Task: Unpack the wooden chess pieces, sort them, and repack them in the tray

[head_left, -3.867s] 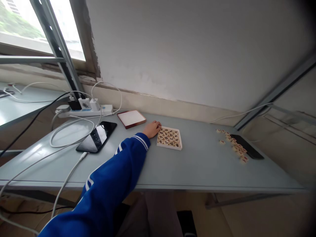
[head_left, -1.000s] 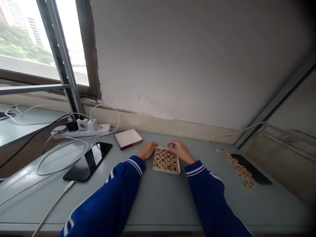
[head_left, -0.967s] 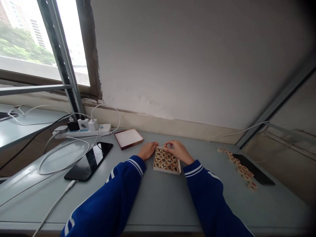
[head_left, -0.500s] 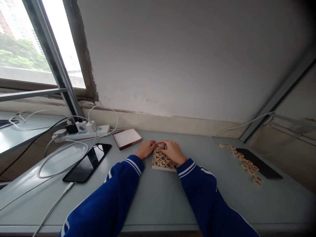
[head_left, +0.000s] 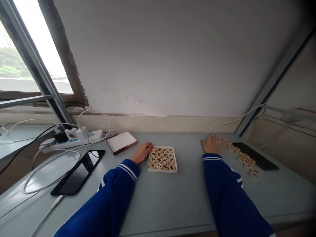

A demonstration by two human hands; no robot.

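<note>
I can't tell from out here whether the fingertips of the right hand (head_left: 211,144) touch the loose pieces (head_left: 247,160), whose red marks are too small for me to read. The left hand (head_left: 142,152) hides the far left corner of the white box (head_left: 162,171) (and some of the red-marked piece (head_left: 153,148) there), and both blue sleeves (head_left: 112,200) run off my bottom edge.

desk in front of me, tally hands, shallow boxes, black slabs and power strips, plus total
hands: 2 (left hand, right hand)
shallow boxes: 2 (white box, red-edged box)
black slabs: 2 (glossy slab, dull slab)
power strips: 1 (white strip)
total: 7
</note>
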